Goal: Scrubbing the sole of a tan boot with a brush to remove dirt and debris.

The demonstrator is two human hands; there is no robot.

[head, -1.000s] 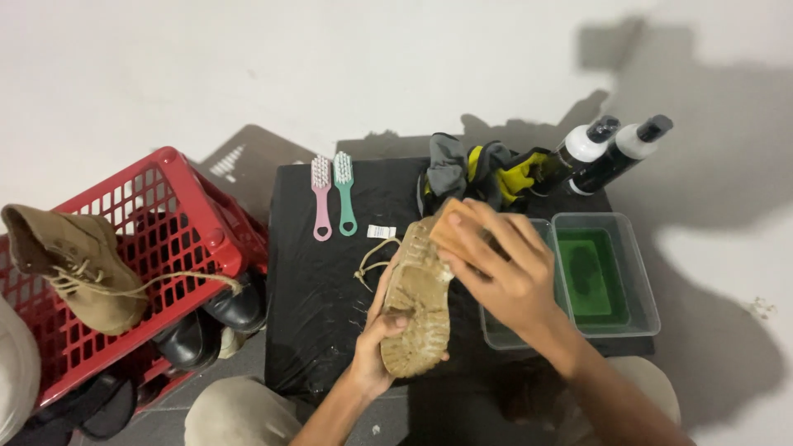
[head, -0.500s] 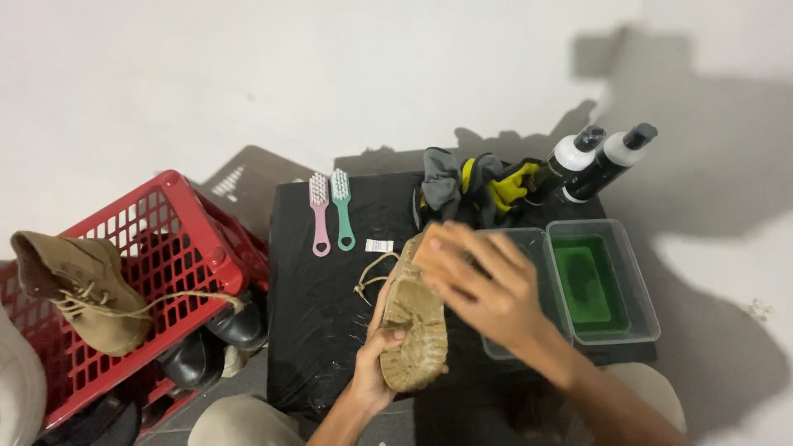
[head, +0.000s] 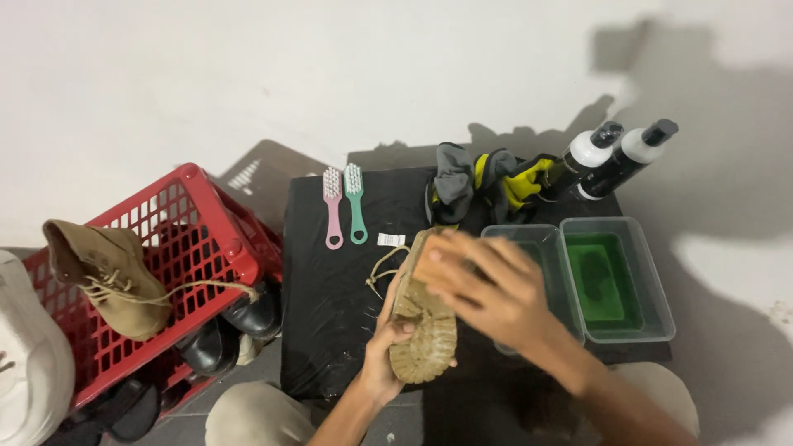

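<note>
Taking the black table (head: 330,330) as the landmark, a red plastic basket (head: 190,239) stands off its left edge, with a tan lace-up boot (head: 107,277) propped on the basket's rim and dark shoes (head: 239,326) on the floor in the gap between basket and table. On the table's far left part lie a pink brush (head: 333,206) and a green brush (head: 356,202) side by side, bristles away from the person, and a small white tag (head: 391,239) rests just beside them toward the middle. Near the table's front centre the left hand (head: 384,355) wraps its fingers around the heel end of a second tan boot (head: 423,318), held sole up and tilted, laces hanging off toward the tag. The right hand (head: 487,285) lies over the boot's upper end with fingers spread and blurred; it presses a pale block-like thing against the boot, though how firmly it is closed on that cannot be told. At the table's back edge sits a heap of grey and yellow gloves (head: 487,182). On the right part stand a clear tub (head: 537,248) and, touching it, a tub holding green liquid (head: 615,281). Behind them, at the table's back right corner, two dark bottles with white collars (head: 615,161) lean together.
</note>
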